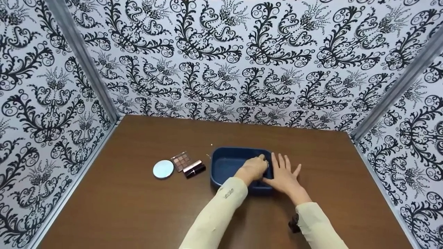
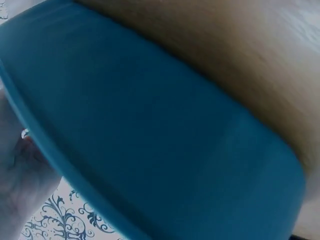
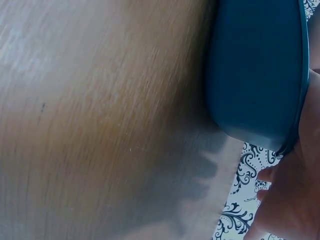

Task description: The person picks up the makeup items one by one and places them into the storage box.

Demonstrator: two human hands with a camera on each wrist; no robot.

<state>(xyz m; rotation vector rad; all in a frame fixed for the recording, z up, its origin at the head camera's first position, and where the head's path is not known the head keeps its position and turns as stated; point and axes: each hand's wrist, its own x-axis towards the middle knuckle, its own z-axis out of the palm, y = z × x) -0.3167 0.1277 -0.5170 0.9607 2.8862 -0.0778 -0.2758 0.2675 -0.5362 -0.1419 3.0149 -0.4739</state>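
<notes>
A dark blue rectangular tray (image 1: 225,169) with raised walls rests on the brown table. My left hand (image 1: 255,167) reaches down inside its right end, fingers pointing down. Something small and shiny shows by those fingers, too small to name, and whether they hold it is hidden. My right hand (image 1: 284,175) lies at the tray's right wall with its fingers straight and spread, the thumb over the rim. Both wrist views show the tray's outer wall (image 2: 150,120) close up, with part of the left hand (image 2: 22,180) and right hand (image 3: 285,200) beyond its rim.
Left of the tray lie a round pale compact (image 1: 163,169), an eyeshadow palette (image 1: 181,161), a pink-gold lipstick tube (image 1: 192,166) and a black lipstick tube (image 1: 195,171). Patterned panels (image 1: 221,69) with grey metal posts (image 1: 86,62) bound the table (image 1: 155,135) at the back and sides.
</notes>
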